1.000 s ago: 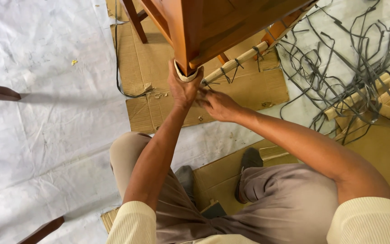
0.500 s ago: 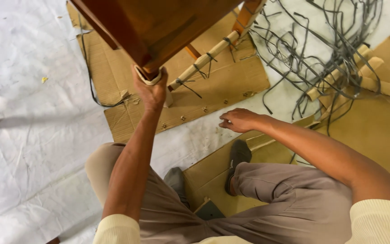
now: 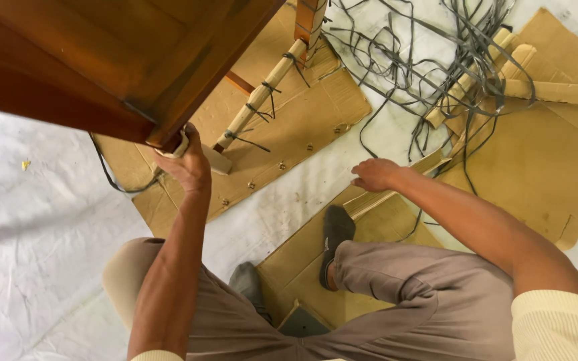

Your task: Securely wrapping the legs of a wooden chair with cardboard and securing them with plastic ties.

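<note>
My left hand [image 3: 187, 164] grips the pale cardboard wrap around the leg of a brown wooden piece of furniture [image 3: 108, 63], right under its corner. A lower rail wrapped in cardboard [image 3: 262, 93] and tied with dark straps runs away from that leg to the upper right. My right hand [image 3: 374, 175] hovers low over the floor beside a cardboard sheet [image 3: 396, 220], fingers loosely curled, holding nothing that I can see. My knees in brown trousers and dark socks [image 3: 336, 227] fill the lower view.
A tangle of grey plastic straps [image 3: 436, 60] lies at the upper right over rolled cardboard pieces [image 3: 476, 87]. Flat cardboard sheets [image 3: 543, 160] lie on a white floor cover [image 3: 28, 220]. Small metal bits [image 3: 281, 165] dot the cardboard under the furniture.
My right hand has left the wrapped leg and moved right and down toward the floor. The view has shifted, so the furniture now fills the upper left. My left hand stays on the wrap.
</note>
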